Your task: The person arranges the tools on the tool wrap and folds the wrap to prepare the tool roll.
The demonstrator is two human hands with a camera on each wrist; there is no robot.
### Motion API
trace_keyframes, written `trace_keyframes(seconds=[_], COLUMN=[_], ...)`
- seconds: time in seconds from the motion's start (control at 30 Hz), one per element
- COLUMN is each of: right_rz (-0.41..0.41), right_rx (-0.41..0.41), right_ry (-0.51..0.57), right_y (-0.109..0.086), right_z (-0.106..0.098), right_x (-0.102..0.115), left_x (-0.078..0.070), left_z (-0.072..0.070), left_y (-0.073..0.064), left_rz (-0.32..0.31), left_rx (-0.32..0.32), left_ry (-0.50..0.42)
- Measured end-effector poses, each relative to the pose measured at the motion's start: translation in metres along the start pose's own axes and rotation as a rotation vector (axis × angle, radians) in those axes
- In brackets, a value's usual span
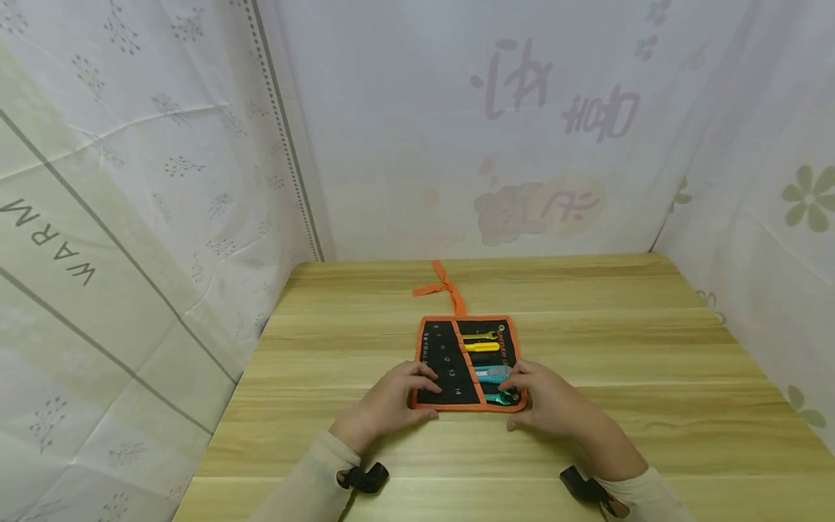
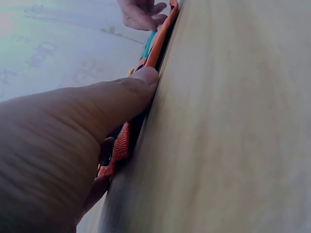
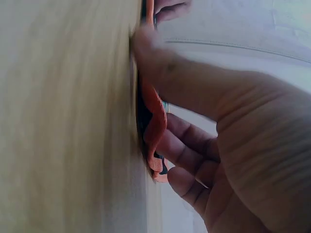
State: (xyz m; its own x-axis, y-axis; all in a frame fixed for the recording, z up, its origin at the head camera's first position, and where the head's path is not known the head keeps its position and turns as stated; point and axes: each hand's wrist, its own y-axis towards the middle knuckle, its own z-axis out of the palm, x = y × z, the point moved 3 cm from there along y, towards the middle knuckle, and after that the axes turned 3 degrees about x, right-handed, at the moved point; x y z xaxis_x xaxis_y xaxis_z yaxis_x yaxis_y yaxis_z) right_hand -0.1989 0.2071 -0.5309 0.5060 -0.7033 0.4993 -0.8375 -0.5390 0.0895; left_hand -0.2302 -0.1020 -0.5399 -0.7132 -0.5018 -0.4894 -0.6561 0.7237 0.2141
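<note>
A black tool pouch with orange trim (image 1: 450, 341) lies unfolded on the table, numbers printed on its left panel. In its right-hand slots sit a yellow open-end wrench (image 1: 483, 336), a yellow handle (image 1: 481, 348), a teal utility knife (image 1: 491, 373) and a green open-end wrench (image 1: 499, 398). My left hand (image 1: 399, 395) rests at the pouch's left edge, fingers over the panel, thumb at the near trim. At the near right corner, my right hand (image 1: 544, 399) touches the trim with bent, relaxed fingers. Its thumb is by the near edge, and the trim ripples there in the right wrist view.
An orange tie strap (image 1: 449, 288) runs from the pouch's far edge toward the back of the wooden table (image 1: 339, 312). Printed curtains (image 1: 391, 145) stand behind and on both sides. Black wrist devices sit on both forearms.
</note>
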Motion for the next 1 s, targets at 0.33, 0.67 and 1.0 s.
trace_keyframes(seconds=[0.33, 0.67, 1.0], right_rz=[-0.004, 0.02, -0.035], right_rx=[-0.008, -0.079, -0.146], right_ry=[0.06, 0.056, 0.045], right_y=[-0.0002, 0.0011, -0.0002], right_z=[0.0028, 0.0014, -0.0042], right_x=[0.002, -0.0002, 0.0006], left_x=[-0.004, -0.0061, -0.0042], left_z=[0.0012, -0.0006, 0.0001], left_y=[0.0011, 0.0034, 0.0028], left_rz=[0.031, -0.008, -0.097], left_rx=[-0.117, -0.166, -0.178], left_ry=[0.09, 0.101, 0.048])
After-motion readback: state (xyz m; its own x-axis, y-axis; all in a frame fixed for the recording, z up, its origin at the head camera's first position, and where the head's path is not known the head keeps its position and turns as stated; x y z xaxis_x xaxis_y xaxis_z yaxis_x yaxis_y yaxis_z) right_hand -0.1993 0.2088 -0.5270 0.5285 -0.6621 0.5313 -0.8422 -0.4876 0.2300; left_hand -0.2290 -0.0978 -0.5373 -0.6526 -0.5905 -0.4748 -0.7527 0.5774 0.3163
